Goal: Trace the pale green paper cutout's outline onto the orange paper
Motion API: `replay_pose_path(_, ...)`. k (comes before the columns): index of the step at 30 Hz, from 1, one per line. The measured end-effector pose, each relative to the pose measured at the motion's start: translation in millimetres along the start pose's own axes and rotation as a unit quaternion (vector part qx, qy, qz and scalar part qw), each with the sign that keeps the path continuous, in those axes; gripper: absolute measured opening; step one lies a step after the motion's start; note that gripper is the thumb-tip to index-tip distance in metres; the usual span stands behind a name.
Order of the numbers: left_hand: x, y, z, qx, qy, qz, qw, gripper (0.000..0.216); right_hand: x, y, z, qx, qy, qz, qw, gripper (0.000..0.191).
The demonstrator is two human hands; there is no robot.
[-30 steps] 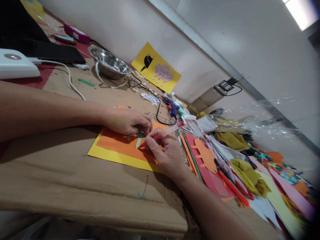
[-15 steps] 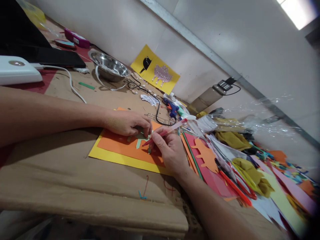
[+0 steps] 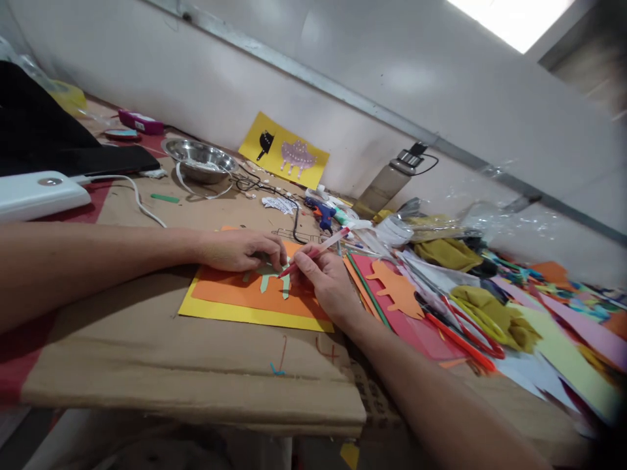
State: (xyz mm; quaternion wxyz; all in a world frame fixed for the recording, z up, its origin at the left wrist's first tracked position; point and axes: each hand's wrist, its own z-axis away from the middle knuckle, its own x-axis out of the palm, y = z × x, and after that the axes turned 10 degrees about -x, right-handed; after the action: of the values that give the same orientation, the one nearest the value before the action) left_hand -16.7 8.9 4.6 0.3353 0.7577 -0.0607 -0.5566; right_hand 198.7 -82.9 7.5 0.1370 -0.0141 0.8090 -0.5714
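A red pen (image 3: 332, 242) is gripped between thumb and fingers of the right hand (image 3: 329, 279), its tip set at a green cutout (image 3: 268, 272). The green cutout is touched by the bent fingertips of the half-curled left hand (image 3: 235, 250); whether it is pinched cannot be told. Under both hands, an orange sheet (image 3: 230, 294) is laid over a yellow sheet (image 3: 245, 321) on the bench (image 3: 171, 359). Right of the right hand, an orange cutout (image 3: 398, 292) is laid on red paper (image 3: 409, 333).

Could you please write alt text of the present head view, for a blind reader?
A person's right hand holds a red pen with its tip at a pale green paper cutout on orange paper, while the left hand rests over the cutout. Yellow paper lies underneath; an orange cutout is to the right.
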Motion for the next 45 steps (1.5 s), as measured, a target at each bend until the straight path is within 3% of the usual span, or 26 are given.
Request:
replay_pose_path(6, -2, 0, 0, 0.005, -0.004, -0.013, 1.000, 0.039, -4, 4, -4, 0.032, 0.000, -0.074, 0.997, 0.060)
replay_pose_path(13, -4, 3, 1, 0.015, -0.008, -0.022, 1.000, 0.031, -7, 9, -7, 0.040, -0.009, -0.098, 0.994, 0.061)
replay_pose_path(22, 1, -5, 0, 0.022, 0.008, -0.020, 1.000, 0.038, -8, 15, -8, 0.044, -0.011, -0.114, 0.992, 0.058)
replay_pose_path(35, 8, -6, 1, 0.042, 0.038, 0.002, 0.998, 0.032, -5, 12, -4, 0.077, 0.006, -0.085, 0.993, 0.060)
replay_pose_path(45, 4, -2, 2, 0.043, 0.016, 0.019, 0.999, 0.027, -6, 10, 1, 0.066, -0.003, -0.037, 0.997, 0.057)
